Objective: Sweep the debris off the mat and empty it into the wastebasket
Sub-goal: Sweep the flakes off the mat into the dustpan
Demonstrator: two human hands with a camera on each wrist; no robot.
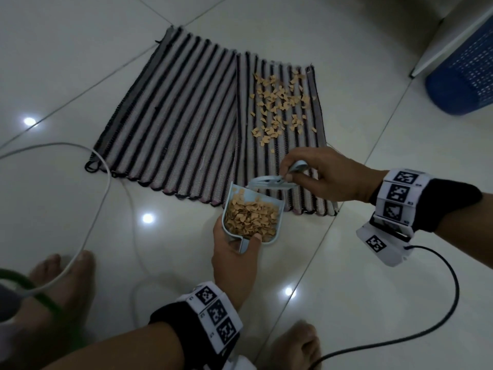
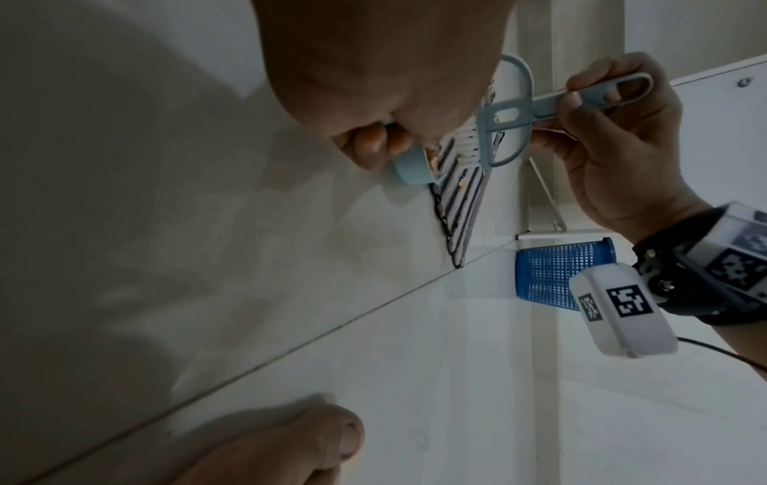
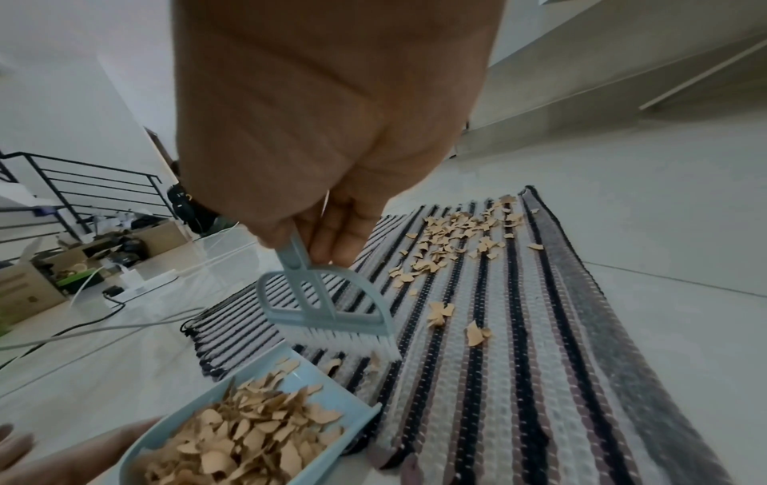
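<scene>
A striped mat [image 1: 176, 116] [image 3: 519, 377] lies on the tiled floor, with tan debris flakes [image 1: 280, 105] [image 3: 452, 239] scattered over its right half. My left hand [image 1: 234, 252] grips the handle of a light blue dustpan [image 1: 252, 214] [image 3: 249, 423] heaped with flakes, its mouth at the mat's near edge. My right hand [image 1: 317, 177] [image 2: 614, 137] pinches the handle of a small light blue brush [image 1: 272, 182] [image 2: 510, 111] [image 3: 328, 305], whose white bristles sit on the mat just beyond the pan. The blue mesh wastebasket [image 1: 464, 73] [image 2: 552, 272] stands at the far right.
Grey and white cables [image 1: 88, 209] curl over the floor at left, and a black cable [image 1: 426, 316] trails from my right wrist. My bare feet [image 1: 66, 284] are at the bottom. A white board [image 1: 450, 41] leans beside the basket. Boxes and clutter [image 3: 83, 262] lie by a railing.
</scene>
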